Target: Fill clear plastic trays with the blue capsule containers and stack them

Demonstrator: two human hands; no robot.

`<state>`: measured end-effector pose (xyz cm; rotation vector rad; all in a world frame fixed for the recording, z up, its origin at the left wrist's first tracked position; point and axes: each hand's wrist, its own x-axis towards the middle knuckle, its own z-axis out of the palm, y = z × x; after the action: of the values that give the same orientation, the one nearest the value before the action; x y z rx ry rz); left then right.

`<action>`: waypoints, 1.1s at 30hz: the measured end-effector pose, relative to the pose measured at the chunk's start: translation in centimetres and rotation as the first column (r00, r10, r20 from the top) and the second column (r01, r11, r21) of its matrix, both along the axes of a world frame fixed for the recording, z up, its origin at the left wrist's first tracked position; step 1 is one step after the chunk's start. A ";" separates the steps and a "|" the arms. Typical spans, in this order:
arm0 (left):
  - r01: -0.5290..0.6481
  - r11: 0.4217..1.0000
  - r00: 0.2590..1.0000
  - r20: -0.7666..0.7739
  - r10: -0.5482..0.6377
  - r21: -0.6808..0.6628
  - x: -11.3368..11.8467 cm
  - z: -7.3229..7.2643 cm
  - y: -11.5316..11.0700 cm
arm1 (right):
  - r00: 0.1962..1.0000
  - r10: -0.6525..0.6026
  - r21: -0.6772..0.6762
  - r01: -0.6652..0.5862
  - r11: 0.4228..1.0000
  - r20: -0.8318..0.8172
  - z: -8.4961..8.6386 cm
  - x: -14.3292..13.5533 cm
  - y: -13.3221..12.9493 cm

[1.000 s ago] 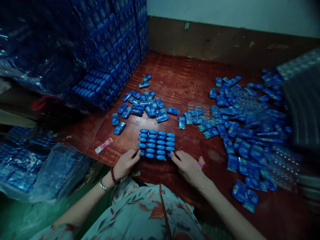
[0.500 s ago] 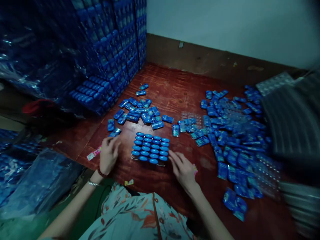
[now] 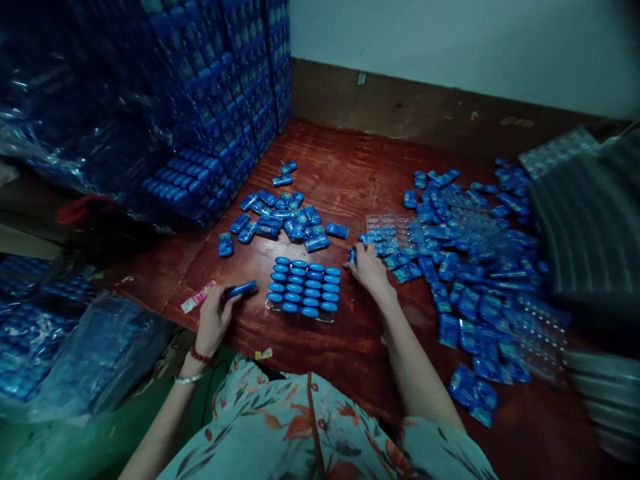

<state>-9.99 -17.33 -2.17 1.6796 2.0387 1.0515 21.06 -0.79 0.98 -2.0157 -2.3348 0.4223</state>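
A block of blue oval-topped packs (image 3: 304,288) stands in rows on the red-brown table (image 3: 330,167), between my hands. My left hand (image 3: 215,317), left of the block, pinches one end of a blue pack (image 3: 242,289). On the other side, my right hand (image 3: 371,270) reaches past the block's back right corner, its fingers closed on a blue pack (image 3: 353,255) that they mostly hide. Loose blue packs (image 3: 295,227) lie scattered behind the block.
A heap of blue packs (image 3: 465,267) with clear plastic trays (image 3: 390,228) covers the right side. Tall stacks of blue packs (image 3: 220,87) rise at the back left. Dark striped material (image 3: 580,227) bounds the far right. Pink wrappers (image 3: 197,297) lie near the left edge.
My left hand has picked up the pack near its fingertips and brought it toward the block. My right hand has moved from the block's right side, forward to a loose pack.
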 end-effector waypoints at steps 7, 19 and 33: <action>0.196 0.978 0.981 -0.022 -0.195 0.070 4.2 2.4 -4.2 | 0.864 -0.090 -0.120 0.034 0.992 -0.495 -2.9 4.4 -6.7; 0.451 0.875 0.879 -0.261 -0.400 0.177 3.1 1.8 -0.8 | 0.731 0.180 0.240 -0.023 0.970 -0.658 -2.1 2.3 -15.2; 0.576 0.817 0.780 -0.320 -0.537 0.031 3.6 2.1 -1.0 | 0.772 0.621 0.449 -0.511 0.733 -0.136 -2.7 1.6 -17.1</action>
<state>-6.39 -18.31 -0.10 2.4288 1.4559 0.7602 22.68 -17.88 -1.70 -0.9584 -2.5497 0.1997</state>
